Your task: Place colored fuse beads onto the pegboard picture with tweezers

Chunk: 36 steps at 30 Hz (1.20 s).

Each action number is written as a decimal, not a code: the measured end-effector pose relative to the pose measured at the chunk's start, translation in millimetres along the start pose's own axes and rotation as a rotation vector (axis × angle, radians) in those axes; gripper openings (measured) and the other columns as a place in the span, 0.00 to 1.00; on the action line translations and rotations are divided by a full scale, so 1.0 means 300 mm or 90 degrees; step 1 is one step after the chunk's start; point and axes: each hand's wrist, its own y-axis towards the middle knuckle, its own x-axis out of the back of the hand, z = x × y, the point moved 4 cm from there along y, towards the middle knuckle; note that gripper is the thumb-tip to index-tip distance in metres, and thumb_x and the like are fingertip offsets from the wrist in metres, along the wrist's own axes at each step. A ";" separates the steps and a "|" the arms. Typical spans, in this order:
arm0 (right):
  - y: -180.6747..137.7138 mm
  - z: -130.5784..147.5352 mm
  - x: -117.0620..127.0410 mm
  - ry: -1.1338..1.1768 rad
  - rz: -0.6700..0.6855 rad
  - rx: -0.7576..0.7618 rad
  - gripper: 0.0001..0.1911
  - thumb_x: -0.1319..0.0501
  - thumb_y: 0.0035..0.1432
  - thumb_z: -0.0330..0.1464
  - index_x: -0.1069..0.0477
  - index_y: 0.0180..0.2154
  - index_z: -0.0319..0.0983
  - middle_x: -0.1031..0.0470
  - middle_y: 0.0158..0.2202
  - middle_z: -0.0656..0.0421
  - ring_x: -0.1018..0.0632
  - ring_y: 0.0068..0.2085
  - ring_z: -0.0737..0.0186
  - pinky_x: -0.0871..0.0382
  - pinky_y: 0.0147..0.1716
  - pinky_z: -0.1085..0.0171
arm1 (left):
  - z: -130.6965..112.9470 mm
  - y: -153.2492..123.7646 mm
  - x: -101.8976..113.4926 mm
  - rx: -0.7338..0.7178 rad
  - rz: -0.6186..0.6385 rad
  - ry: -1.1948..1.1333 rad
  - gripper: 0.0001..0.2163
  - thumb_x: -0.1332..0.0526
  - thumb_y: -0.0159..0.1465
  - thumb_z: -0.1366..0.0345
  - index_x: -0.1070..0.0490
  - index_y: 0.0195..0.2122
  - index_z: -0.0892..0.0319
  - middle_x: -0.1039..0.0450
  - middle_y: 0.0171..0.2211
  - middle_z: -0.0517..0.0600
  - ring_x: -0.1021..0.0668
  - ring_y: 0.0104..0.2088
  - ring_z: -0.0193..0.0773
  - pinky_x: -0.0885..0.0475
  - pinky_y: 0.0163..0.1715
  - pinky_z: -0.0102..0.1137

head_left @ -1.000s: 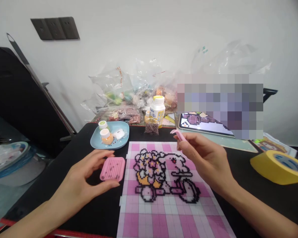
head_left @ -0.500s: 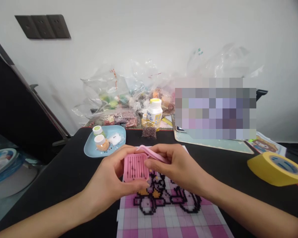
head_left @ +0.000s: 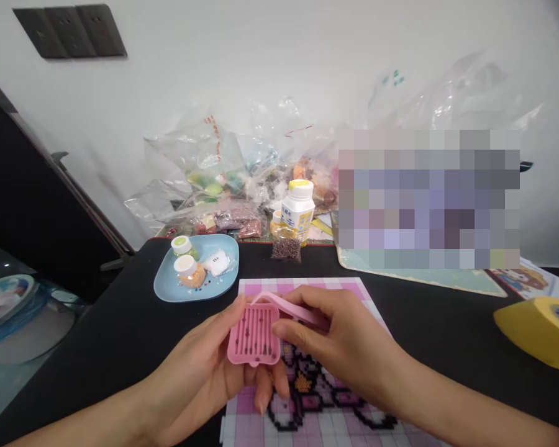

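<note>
My left hand (head_left: 205, 372) is closed round a small pink ridged bead tray (head_left: 254, 335), tilted up above the board, with dark beads lying in its grooves. My right hand (head_left: 340, 341) pinches pink tweezers (head_left: 284, 305), whose tips rest at the top edge of that tray. Under both hands lies a pink-and-white checked pegboard (head_left: 307, 410) with a black-outlined bead picture partly hidden by my hands.
A blue plate (head_left: 168, 289) holding small jars and a white packet sits at the back left. Behind it are a white bottle with a yellow cap (head_left: 298, 208), a small bag of dark beads (head_left: 286, 249) and a heap of clear bags (head_left: 223, 180). A yellow tape roll (head_left: 540, 329) lies at the right.
My left hand lifted the pink tray off the mat and brought it over the pegboard. My right hand moved the tweezers left onto the tray's top edge.
</note>
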 end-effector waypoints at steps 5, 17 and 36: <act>-0.017 0.050 0.046 -0.294 -0.137 0.256 0.15 0.51 0.68 0.36 0.28 0.37 0.38 0.25 0.27 0.58 0.27 0.24 0.67 0.37 0.23 0.68 | -0.016 -0.002 0.017 -0.025 -0.020 -0.015 0.24 0.51 0.68 0.50 0.24 0.39 0.67 0.23 0.25 0.57 0.24 0.23 0.33 0.29 0.25 0.24; -0.022 0.045 0.029 -0.388 -0.165 0.357 0.09 0.45 0.66 0.32 0.29 0.34 0.37 0.23 0.27 0.60 0.23 0.26 0.65 0.36 0.25 0.66 | -0.012 0.014 0.028 -0.023 -0.012 0.011 0.27 0.57 0.70 0.51 0.27 0.36 0.67 0.23 0.26 0.59 0.23 0.24 0.35 0.28 0.26 0.27; -0.028 0.042 0.029 -0.399 -0.188 0.371 0.11 0.47 0.67 0.32 0.29 0.35 0.37 0.22 0.27 0.60 0.22 0.27 0.65 0.34 0.26 0.67 | -0.018 0.004 0.023 -0.038 -0.021 0.021 0.25 0.56 0.70 0.51 0.28 0.35 0.67 0.23 0.27 0.59 0.23 0.24 0.36 0.27 0.27 0.28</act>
